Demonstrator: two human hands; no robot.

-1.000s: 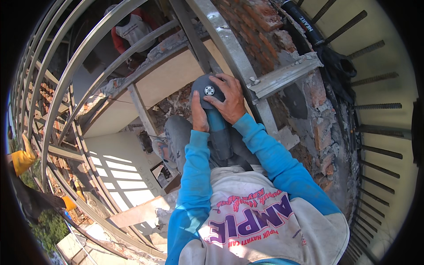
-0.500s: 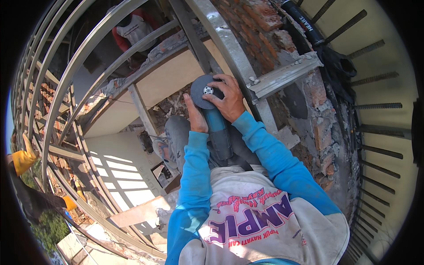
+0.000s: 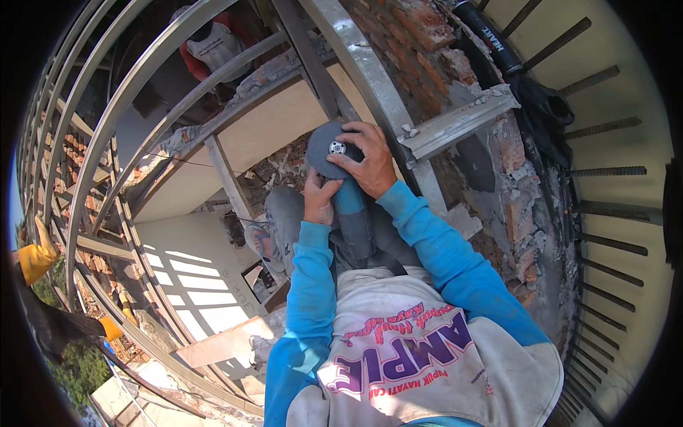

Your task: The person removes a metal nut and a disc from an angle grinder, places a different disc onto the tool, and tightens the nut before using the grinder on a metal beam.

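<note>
An angle grinder [image 3: 351, 203] with a teal body and dark grey handle end lies between my legs, pointing away from me. On its far end sits a dark round disc [image 3: 322, 144], held by a small silver lock nut [image 3: 337, 148] at its centre. My right hand [image 3: 370, 162] covers the disc's right part, its bent fingers and thumb closed around the nut. At the disc's near left edge, my left hand [image 3: 320, 197] grips the grinder's head, thumb bent and fingers partly hidden.
Curved metal bars [image 3: 135, 71] rise on the left, near a worker's yellow sleeve [image 3: 37, 262]. Another person [image 3: 217, 50] is beyond them. Grey beams [image 3: 359, 57] and broken brickwork [image 3: 405, 60] lie ahead. Rebar rods [image 3: 608, 171] stick out along the right. My sandalled foot [image 3: 262, 242] shows below.
My left hand has closed from flat beside the disc to a bent-finger grip at its near edge. My right hand stays on the nut; the disc has barely shifted.
</note>
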